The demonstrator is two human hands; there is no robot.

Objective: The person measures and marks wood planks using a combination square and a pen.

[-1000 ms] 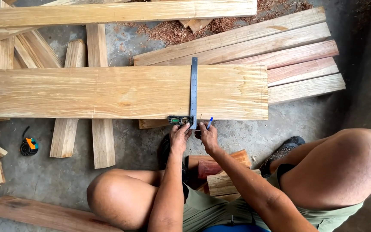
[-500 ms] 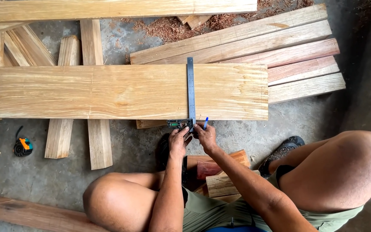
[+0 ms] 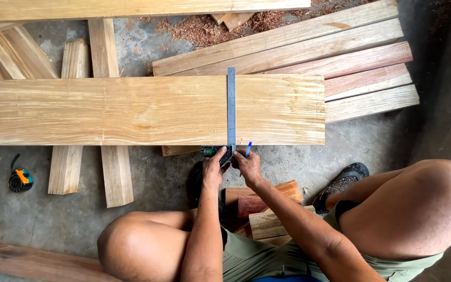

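Note:
A wide pale plank point(image 3: 131, 109) lies across the floor on short wooden supports. A combination square point(image 3: 230, 107) rests across it, its steel blade spanning the plank's width and its dark head against the near edge. My left hand point(image 3: 214, 168) grips that head. Just to the right, my right hand point(image 3: 247, 166) holds a blue pen point(image 3: 248, 149), its tip pointing at the plank's near edge beside the blade.
Several long boards point(image 3: 340, 62) are stacked at the back right, with sawdust point(image 3: 204, 28) behind. A tape measure point(image 3: 19, 179) lies on the concrete at left. Short offcuts point(image 3: 267, 206) sit between my knees. A reddish board point(image 3: 32, 261) lies at bottom left.
The view has shifted slightly, so everything sits a little more to the left and up. My hands stay on the square's head and the pen, with almost no movement against the plank.

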